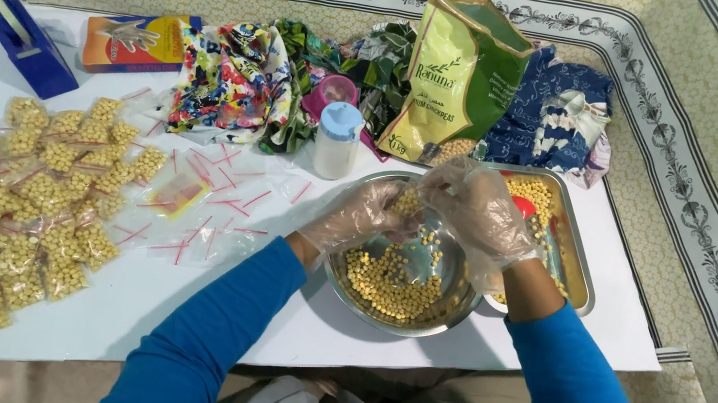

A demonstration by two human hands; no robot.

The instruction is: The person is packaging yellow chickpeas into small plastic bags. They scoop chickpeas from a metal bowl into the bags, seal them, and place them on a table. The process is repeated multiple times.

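Both my hands wear clear plastic gloves and blue sleeves. My left hand (358,218) and my right hand (480,215) meet above a round steel bowl (450,308) that holds loose chickpeas (391,286). Between the fingers of both hands is a small clear bag of chickpeas (407,202), held over the bowl. A rectangular steel tray (579,270) with more chickpeas lies just right of the bowl, partly hidden by my right hand.
A heap of filled small bags (15,200) covers the table's left side, with empty zip bags (212,195) beside it. Farther back stand a white bottle (337,141), a green chickpea pouch (460,77), patterned cloths (233,81), a glove box (133,41) and a blue tape dispenser (19,38).
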